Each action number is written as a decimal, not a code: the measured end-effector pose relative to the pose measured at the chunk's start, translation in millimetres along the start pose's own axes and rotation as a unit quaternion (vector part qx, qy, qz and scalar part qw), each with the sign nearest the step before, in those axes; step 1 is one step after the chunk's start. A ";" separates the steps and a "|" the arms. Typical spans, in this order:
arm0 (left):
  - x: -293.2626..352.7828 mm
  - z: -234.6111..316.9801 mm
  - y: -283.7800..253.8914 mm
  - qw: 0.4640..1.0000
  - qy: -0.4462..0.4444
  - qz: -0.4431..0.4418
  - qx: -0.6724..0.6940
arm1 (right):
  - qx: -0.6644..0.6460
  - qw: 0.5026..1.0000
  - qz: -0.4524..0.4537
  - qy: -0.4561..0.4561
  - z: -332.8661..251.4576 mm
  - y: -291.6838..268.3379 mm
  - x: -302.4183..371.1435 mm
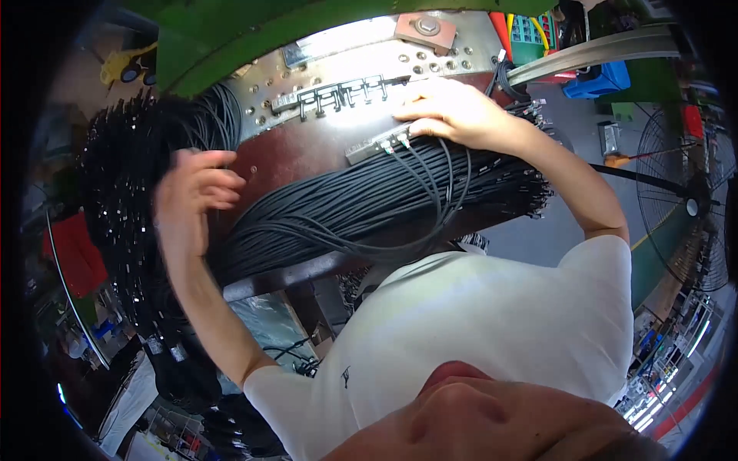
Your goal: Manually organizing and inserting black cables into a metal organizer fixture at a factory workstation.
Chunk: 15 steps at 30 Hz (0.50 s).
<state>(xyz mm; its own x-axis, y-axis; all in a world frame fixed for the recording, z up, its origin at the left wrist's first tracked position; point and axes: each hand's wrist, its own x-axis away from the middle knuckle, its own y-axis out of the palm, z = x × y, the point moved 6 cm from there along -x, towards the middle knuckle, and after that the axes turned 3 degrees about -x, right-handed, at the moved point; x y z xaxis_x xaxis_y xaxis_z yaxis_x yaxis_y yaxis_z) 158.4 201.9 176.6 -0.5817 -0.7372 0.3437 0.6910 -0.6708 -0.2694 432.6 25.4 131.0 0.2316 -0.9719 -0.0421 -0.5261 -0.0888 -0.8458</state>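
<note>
My left hand (201,184) is raised over the left side of the bench. Its fingers are loosely bent and apart, slightly blurred, with nothing seen in them. Over the brown work surface, my right hand (457,115) lies with fingers stretched out, glare washing out their tips. Its thumb is beside the end of a narrow metal block (365,152), into which two cable ends (396,143) are set. Next to the fingers is a black branched plastic piece (342,96), lying along the metal plate. A thick bundle of black cables (338,200) stretches across the near side.
A large mass of black cables with shiny ends (127,207) hangs at the left. Green machine framing (231,46) crosses the far side, near a bolted clamp (425,31). A metal rail (600,55) and a floor fan (684,203) are at the right.
</note>
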 end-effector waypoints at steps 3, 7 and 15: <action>27.5 -19.8 121.0 0.945 -0.160 -0.282 0.051 | -0.019 0.998 0.059 -0.010 -17.5 6.0 1.4; 29.5 -2.7 197.5 0.934 -0.102 -0.253 0.232 | -0.070 0.985 0.154 -0.043 -18.4 -16.1 -20.2; -117.9 37.7 141.8 0.903 -0.106 -0.138 0.392 | 0.062 0.978 0.196 -0.012 66.5 -48.3 -104.0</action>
<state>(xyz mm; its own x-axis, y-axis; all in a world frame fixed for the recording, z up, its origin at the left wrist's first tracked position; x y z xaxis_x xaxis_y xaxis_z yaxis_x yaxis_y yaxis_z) 341.2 196.8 131.8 -0.7398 -0.4628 0.4883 0.6728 -0.5018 0.5437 488.4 145.3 140.8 0.0510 -0.9202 -0.3880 -0.4752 0.3193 -0.8199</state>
